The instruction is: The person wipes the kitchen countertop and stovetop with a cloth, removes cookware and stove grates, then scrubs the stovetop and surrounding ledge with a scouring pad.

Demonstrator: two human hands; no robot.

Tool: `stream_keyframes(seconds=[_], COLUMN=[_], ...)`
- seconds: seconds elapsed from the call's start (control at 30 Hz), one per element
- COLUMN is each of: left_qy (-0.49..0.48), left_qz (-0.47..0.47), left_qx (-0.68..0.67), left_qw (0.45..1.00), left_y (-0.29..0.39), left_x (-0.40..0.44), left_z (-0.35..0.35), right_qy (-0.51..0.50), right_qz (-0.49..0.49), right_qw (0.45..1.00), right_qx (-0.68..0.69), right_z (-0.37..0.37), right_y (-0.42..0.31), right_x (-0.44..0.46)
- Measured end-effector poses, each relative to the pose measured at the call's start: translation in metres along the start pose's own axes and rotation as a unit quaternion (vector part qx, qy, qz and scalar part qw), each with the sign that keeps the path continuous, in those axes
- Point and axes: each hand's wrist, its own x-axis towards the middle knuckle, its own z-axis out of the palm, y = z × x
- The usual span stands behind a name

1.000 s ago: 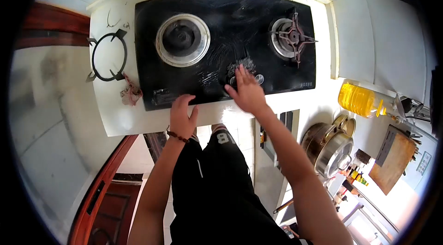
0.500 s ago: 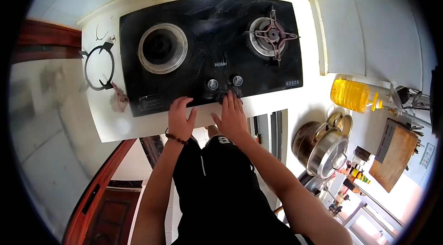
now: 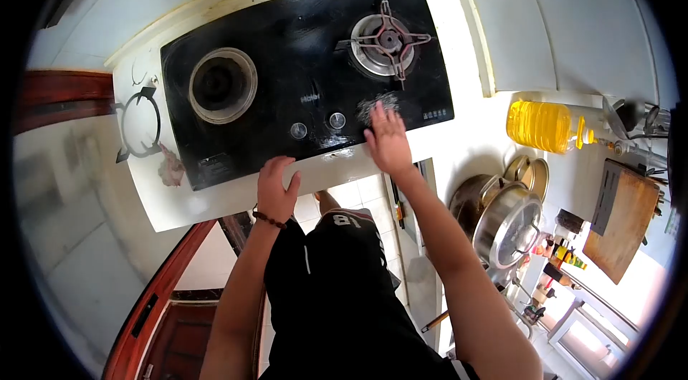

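My right hand (image 3: 390,142) presses its fingers onto a steel wool scrubber (image 3: 375,106) on the black glass gas stove (image 3: 287,29). The scrubber sits right of the control knobs (image 3: 337,120), below the right burner, partly hidden by the fingertips. My left hand (image 3: 276,189), with a beaded bracelet on its wrist, rests by the stove's front edge; it is empty, its thumb apart from the fingers. A pan support (image 3: 388,39) stands on the right burner. The left burner (image 3: 223,86) is bare.
A removed black ring support (image 3: 140,122) and a crumpled cloth-like piece (image 3: 170,166) lie on the white counter at left. To the right stand a yellow oil bottle (image 3: 539,124), a lidded steel pot (image 3: 507,229) and a wooden cutting board (image 3: 622,226).
My right hand has moved right with the scrubber, from below the knobs to beside them. My left hand stays near the front edge. The camera view has shifted and turned slightly.
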Motion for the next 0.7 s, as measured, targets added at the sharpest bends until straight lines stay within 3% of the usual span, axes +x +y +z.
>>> stream_keyframes(seconds=[0.1,0.13,0.2,0.27,0.3,0.33,0.43,0.5,0.6,0.7], left_qy=[0.009,-0.002,-0.011,-0.019,-0.040,-0.039,-0.029,-0.028,-0.039,-0.034], left_qz=[-0.001,0.007,0.011,0.021,-0.034,-0.033,-0.008,-0.005,-0.016,-0.011], left_qx=[-0.004,0.001,0.007,0.049,0.032,0.036,0.057,0.055,0.024,0.022], left_qw=[1.000,1.000,1.000,0.998,0.998,0.998,0.998,0.998,0.999,0.999], left_y=[0.009,0.008,0.007,-0.002,0.013,0.017,0.026,0.025,0.031,0.047], left_x=[0.004,0.003,0.001,-0.004,-0.003,-0.003,-0.005,-0.005,-0.003,0.001], left_z=[-0.004,-0.008,-0.010,-0.004,-0.009,-0.010,-0.008,-0.001,0.008,0.008], right_qy=[0.082,0.137,0.078,0.000,-0.007,-0.003,0.030,0.018,0.029,0.021], right_qz=[0.163,0.174,0.106,0.034,0.038,0.039,0.173,0.190,0.175,0.124], right_qw=[0.982,0.973,0.990,0.999,0.999,0.999,0.984,0.981,0.984,0.992], right_qx=[0.038,-0.063,0.042,0.004,0.012,0.016,-0.022,-0.027,-0.010,0.028], right_z=[-0.009,0.011,0.007,0.001,-0.002,-0.003,-0.003,-0.008,-0.020,-0.016], right_y=[0.061,0.088,0.068,0.025,0.023,0.028,0.076,0.114,0.143,0.103], right_x=[0.007,0.001,-0.010,-0.019,-0.028,-0.022,-0.011,0.008,0.039,0.000])
